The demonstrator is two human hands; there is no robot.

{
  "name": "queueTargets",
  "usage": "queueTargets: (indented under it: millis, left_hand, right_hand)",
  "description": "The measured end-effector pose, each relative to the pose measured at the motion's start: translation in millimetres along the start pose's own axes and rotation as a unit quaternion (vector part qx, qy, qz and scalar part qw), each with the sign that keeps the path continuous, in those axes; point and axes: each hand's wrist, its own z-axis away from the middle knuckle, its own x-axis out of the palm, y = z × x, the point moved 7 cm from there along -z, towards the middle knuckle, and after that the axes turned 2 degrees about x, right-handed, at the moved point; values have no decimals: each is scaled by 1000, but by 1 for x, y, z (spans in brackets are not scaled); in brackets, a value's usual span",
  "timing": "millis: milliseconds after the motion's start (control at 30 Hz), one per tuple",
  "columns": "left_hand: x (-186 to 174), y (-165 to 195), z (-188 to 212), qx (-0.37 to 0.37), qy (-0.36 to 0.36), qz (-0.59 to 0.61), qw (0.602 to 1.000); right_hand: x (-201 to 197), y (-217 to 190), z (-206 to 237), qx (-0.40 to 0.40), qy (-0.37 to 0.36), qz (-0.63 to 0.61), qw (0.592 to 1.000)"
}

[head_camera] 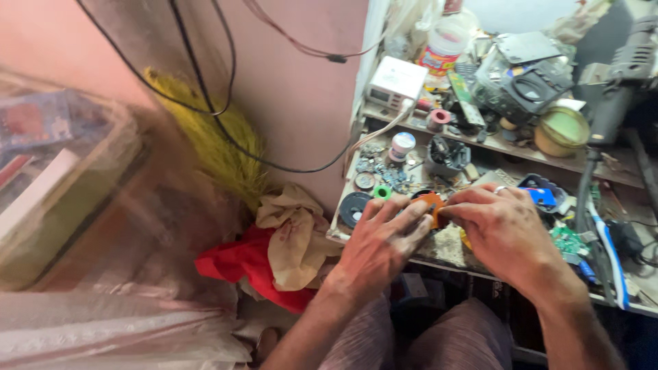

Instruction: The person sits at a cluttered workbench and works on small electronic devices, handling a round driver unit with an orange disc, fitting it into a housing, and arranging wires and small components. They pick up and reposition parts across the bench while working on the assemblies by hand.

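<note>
Cluttered workbench (449,250), hands (439,229) pinching round orange part (433,203)

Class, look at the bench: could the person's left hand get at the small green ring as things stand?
Probably yes. The green ring lies on the bench just beyond the left hand, nothing covering it. But that hand and the right hand are busy on an orange roll.

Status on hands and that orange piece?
Both hands, left and right, gripping orange round part at bench edge. Black disc, green ring close by.
</note>
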Motion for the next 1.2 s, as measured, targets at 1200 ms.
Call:
queueTargets:
  millis: [1200]
  left_hand:
    - [28,23,-36,19,-126,-64,990]
  right_hand:
    - [-9,44,25,-71,60,-143,985]
